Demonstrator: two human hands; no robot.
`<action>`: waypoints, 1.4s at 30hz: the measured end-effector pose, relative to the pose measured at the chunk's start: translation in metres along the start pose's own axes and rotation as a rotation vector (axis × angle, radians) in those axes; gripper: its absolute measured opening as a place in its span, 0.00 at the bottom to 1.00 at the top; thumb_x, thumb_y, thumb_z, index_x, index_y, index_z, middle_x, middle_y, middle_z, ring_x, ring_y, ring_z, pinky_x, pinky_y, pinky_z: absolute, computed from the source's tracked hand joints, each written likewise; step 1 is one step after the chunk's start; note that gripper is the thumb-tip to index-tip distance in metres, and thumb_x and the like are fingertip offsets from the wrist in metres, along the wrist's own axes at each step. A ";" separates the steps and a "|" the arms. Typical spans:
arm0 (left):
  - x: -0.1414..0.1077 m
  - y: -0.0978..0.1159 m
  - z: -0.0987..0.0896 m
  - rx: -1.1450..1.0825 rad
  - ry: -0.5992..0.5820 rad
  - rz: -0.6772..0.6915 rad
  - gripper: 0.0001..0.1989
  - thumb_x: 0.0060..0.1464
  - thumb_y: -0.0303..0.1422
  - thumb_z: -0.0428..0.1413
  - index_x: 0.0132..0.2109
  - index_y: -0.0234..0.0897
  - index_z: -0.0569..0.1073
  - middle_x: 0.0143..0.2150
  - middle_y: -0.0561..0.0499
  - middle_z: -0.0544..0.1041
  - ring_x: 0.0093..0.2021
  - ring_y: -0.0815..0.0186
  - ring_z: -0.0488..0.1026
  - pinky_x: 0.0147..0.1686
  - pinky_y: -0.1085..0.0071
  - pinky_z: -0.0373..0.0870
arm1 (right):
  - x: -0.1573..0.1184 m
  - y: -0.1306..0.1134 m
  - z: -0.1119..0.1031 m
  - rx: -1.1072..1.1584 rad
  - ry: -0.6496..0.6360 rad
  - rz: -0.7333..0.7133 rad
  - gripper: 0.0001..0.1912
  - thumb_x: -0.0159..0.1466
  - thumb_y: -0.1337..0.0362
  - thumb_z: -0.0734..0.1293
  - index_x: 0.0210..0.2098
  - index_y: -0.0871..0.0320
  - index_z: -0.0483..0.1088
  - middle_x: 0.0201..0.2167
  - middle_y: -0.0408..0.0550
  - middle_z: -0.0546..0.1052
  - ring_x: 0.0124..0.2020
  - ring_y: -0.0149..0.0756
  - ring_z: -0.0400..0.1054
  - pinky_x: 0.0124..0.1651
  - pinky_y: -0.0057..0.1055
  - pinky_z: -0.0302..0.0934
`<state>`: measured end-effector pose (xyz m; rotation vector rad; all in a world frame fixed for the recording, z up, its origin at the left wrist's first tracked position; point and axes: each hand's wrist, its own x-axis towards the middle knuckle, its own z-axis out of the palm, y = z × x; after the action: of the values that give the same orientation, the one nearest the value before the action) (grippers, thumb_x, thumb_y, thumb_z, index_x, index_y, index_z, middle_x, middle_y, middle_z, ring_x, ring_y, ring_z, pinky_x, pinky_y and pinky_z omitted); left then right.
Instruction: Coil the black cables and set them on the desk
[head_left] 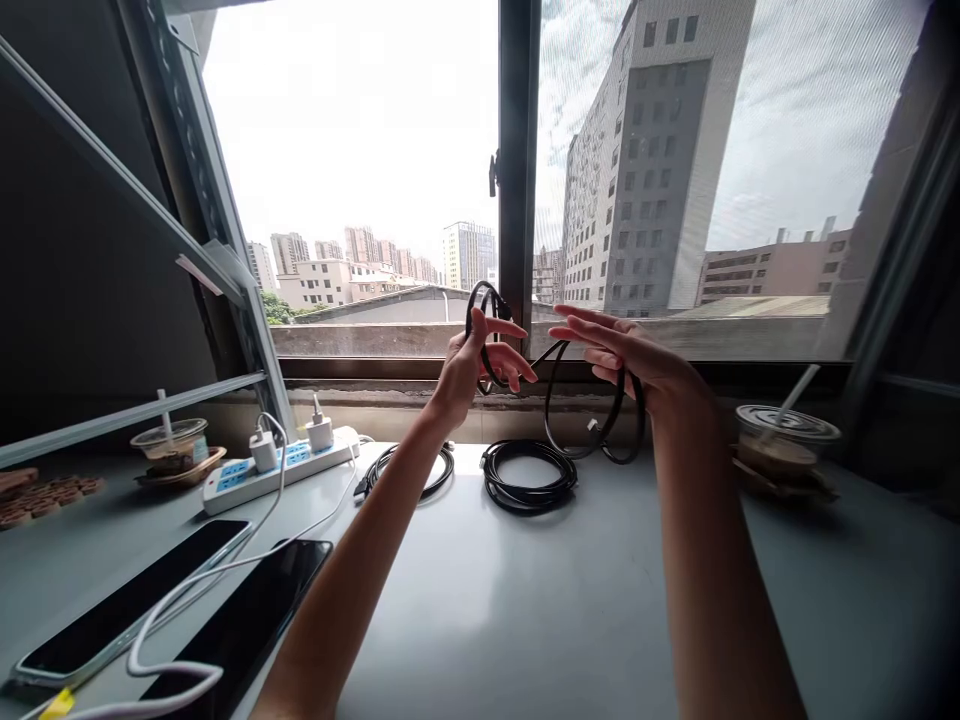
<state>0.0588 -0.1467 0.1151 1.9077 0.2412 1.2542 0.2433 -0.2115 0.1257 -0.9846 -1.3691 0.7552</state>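
Observation:
In the middle of the view, both hands are raised above the table with a black cable (pixel 555 395) strung between them. Several turns of it loop around my left hand (pixel 472 360), between the thumb and the spread fingers. My right hand (pixel 626 350) has its fingers stretched out towards the left one, and the cable hangs from it in loose loops. A light-coloured connector (pixel 592 425) dangles among those loops. Below lies a coiled black cable (pixel 529 502), and behind my left forearm is another black cable coil (pixel 442 480) with its plug showing.
Two phones (pixel 135 600) lie at the left beside a white charging cable (pixel 176 600). A power strip (pixel 247 485) holds two white chargers. Drink cups stand on the left (pixel 171 445) and right (pixel 784 440). A metal frame (pixel 247 280) rises at left, before the window.

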 end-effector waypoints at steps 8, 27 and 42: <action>0.003 -0.004 -0.010 0.109 -0.062 -0.125 0.28 0.58 0.53 0.43 0.37 0.31 0.74 0.24 0.45 0.78 0.28 0.65 0.76 0.25 0.75 0.66 | -0.002 -0.005 0.007 -0.232 0.326 -0.064 0.17 0.64 0.64 0.62 0.51 0.61 0.69 0.34 0.49 0.76 0.14 0.16 0.49 0.16 0.14 0.50; 0.011 0.002 -0.031 -0.445 0.337 -0.343 0.16 0.55 0.39 0.49 0.23 0.38 0.60 0.16 0.56 0.62 0.27 0.71 0.72 0.23 0.80 0.68 | -0.025 -0.020 -0.011 -0.386 0.611 -0.526 0.19 0.59 0.61 0.68 0.49 0.61 0.71 0.27 0.48 0.75 0.14 0.23 0.60 0.14 0.17 0.53; 0.002 0.004 -0.019 -0.014 0.135 -0.417 0.11 0.53 0.39 0.57 0.32 0.34 0.74 0.17 0.57 0.63 0.15 0.80 0.54 0.13 0.79 0.43 | -0.023 -0.021 0.008 -0.446 0.422 -0.517 0.17 0.61 0.59 0.66 0.48 0.58 0.71 0.28 0.46 0.76 0.11 0.19 0.54 0.13 0.17 0.51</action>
<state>0.0430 -0.1381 0.1222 1.6509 0.6628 1.0941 0.2311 -0.2403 0.1343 -0.9942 -1.3504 -0.1509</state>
